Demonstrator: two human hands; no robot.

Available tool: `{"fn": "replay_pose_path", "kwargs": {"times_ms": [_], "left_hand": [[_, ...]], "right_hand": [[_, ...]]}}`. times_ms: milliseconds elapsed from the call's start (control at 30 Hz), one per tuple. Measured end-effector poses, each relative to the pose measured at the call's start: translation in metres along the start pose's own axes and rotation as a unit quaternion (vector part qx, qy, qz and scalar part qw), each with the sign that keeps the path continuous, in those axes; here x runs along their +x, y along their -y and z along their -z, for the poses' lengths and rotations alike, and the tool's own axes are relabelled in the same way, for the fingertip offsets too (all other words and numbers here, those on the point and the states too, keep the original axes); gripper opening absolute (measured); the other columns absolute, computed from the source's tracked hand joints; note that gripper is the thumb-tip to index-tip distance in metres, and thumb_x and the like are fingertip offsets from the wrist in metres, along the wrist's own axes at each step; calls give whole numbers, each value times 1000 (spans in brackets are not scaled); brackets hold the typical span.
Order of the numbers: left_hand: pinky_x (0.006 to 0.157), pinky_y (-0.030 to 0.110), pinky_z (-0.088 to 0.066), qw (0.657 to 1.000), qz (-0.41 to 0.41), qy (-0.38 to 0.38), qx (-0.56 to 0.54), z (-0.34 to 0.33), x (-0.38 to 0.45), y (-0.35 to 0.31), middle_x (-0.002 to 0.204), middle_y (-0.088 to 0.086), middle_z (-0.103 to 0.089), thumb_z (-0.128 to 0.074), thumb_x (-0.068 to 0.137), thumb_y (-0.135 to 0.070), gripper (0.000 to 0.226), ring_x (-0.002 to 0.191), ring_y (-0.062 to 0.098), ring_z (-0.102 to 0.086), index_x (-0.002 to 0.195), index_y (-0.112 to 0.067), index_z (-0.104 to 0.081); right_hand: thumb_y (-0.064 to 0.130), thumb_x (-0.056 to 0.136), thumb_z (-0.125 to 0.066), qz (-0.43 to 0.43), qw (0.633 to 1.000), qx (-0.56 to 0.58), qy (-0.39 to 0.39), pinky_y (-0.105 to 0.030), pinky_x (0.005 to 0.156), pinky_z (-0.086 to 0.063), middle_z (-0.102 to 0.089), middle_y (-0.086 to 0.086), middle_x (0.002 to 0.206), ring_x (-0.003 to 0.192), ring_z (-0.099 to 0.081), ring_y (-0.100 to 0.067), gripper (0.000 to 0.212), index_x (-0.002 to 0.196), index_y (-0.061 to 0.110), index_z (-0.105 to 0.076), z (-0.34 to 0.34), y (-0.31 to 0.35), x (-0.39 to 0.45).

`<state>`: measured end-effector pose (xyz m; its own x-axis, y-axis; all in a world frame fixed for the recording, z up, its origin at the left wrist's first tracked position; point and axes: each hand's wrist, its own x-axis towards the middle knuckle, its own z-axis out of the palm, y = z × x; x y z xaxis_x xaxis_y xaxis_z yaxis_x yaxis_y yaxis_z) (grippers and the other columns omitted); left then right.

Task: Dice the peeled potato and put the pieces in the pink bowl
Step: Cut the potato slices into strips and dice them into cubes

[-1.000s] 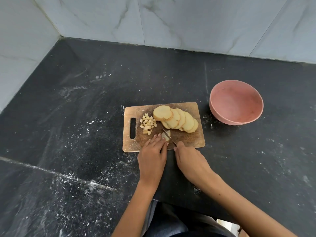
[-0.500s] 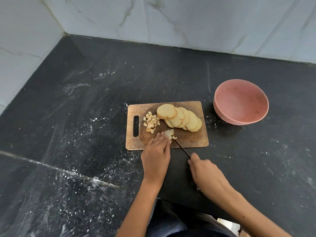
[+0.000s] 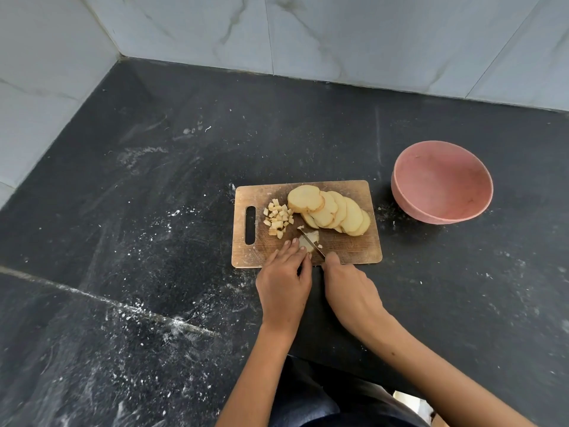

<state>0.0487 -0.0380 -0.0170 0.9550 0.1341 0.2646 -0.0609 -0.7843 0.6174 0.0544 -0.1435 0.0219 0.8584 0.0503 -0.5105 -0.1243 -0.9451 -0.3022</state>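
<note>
Head view: potato slices (image 3: 331,211) pale, fanned on cutting board (image 3: 354,251); diced cubes (image 3: 277,217) beside them.
Left hand (image 3: 284,278): straight fingers pressing one slice (image 3: 308,240).
Right hand (image 3: 348,288): gripping knife (image 3: 312,241), blade across that slice.
Pink bowl (image 3: 443,183): right of board, apart.

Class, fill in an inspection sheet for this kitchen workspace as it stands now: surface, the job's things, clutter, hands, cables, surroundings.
Surface: dark stone counter, white specks and smears on it.
Job's things: wooden cutting board carries fanned potato slices, a small pile of diced cubes and one slice being cut; pink bowl to the board's right, no pieces in it.
Clutter: nothing seen.
Hands: left hand presses fingertips on the slice; right hand grips a knife.
Cables: nothing seen.
Surroundings: marbled wall tiles.
</note>
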Motion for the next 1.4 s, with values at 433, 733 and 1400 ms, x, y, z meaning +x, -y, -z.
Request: {"fn": "replay_pose_path", "kwargs": {"times_ms": [433,733,1400], "left_hand": [[88,32,-54,1000,-5,-15,-10,-4,-2,6,105,2,-72,-77,79,-8,16,104,14,-67,94,-11,-77],[89,38,-55,999,-1,-7,-36,-1,-5,9,111,6,-70,-75,81,-6,19,108,18,-65,100,-8,-76],[85,37,-57,999,-34,-28,-6,-3,-7,13,109,7,-71,-77,79,-7,19,106,18,-66,98,-8,-76]], "right_hand": [[34,103,-25,24,999,37,32,-35,63,-38,-47,-2,71,74,-54,-32,23,88,18,-29,-2,-40,-43],[36,103,-24,71,997,33,-12,-37,62,-42,-58,-8,82,77,-57,-33,25,90,17,-34,11,-12,-5],[37,103,-24,68,997,33,6,-36,60,-37,-46,1,70,72,-55,-31,24,89,18,-30,12,-27,-26]]}}
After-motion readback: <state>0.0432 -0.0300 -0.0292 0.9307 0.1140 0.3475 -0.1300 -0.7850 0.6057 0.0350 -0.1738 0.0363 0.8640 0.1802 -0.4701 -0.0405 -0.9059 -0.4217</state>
